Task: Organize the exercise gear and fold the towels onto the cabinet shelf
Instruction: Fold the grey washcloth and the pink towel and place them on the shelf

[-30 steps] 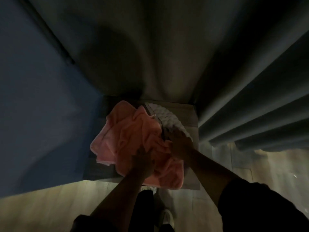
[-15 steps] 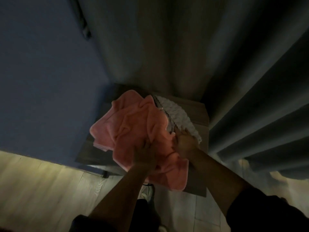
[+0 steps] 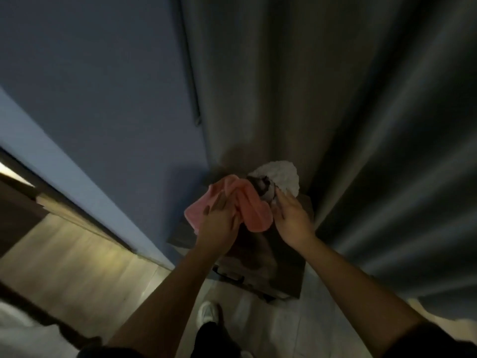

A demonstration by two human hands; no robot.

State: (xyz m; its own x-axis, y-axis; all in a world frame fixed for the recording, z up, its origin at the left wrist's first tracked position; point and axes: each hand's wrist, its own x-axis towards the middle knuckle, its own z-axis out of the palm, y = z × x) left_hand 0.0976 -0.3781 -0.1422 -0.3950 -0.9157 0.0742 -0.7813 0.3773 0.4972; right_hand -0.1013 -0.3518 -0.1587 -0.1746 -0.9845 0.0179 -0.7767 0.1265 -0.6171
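The left hand (image 3: 219,219) clutches the bunched pink towel (image 3: 256,215), just beside the right hand (image 3: 293,219) (grip on white towel (image 3: 284,177) unclear).

The view is dim and smeared. Hands and towels held above the cabinet (image 3: 273,272) hide much of its top, and its front is lost in shadow. Over it, the left hand (image 3: 219,222) covers part of the pink towel (image 3: 255,213). A dark thing (image 3: 261,187) between that towel and the white towel (image 3: 282,175) is too blurred to name. Whether the right hand (image 3: 293,220) pinches the white towel or only touches it cannot be told. Below the cabinet, a dark trouser leg half hides a shoe (image 3: 207,312), and the bottom edge cuts off both forearms.
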